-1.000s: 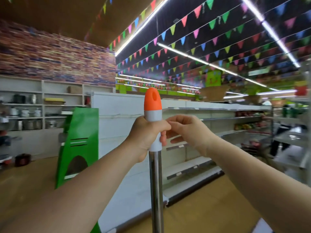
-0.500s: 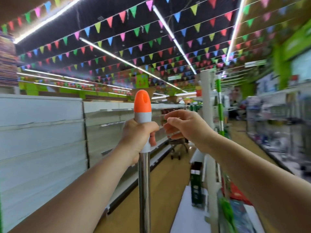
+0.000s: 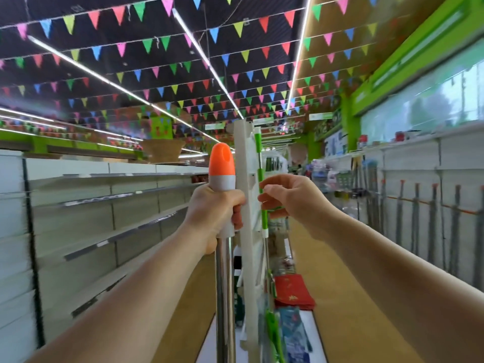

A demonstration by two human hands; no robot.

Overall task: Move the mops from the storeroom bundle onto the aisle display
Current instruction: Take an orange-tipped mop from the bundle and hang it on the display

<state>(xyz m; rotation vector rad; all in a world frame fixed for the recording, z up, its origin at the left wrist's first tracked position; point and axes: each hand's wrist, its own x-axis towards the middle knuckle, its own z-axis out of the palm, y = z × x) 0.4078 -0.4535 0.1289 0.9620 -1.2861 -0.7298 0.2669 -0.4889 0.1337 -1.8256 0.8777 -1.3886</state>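
- On the far left, the white shelves (image 3: 110,203) along the aisle stand bare as far as the motion blur lets me read them; nothing sits in their tiers nearby.
- The left hand (image 3: 214,216) is wrapped fully around the white grip of the mop handle (image 3: 224,271), fingers curled shut just below the orange cap (image 3: 221,159).
- That mop stands upright: its long axis runs straight up and down, the steel pole dropping out of the bottom of the view, so the mop head is unseen.
- Just right of it, touching or nearly so, rises a white end post (image 3: 246,205) of the middle shelving, with a green-and-white pole (image 3: 260,179) standing beside it.
- The right hand (image 3: 293,200) is half open and holds nothing, thumb and forefinger loosely pinched close to that green pole; whether they touch it I cannot tell.
- Lower shelves of the middle unit (image 3: 293,334) hold packaged goods, red and blue packs among them, too blurred to name.
- On the far right wall, a rack (image 3: 429,208) carries a row of upright poles with orange tips, probably the aisle display. It lies ahead and to the right of both hands, nearer the empty right hand, so I judge the carried mop must travel rightward while kept vertical.
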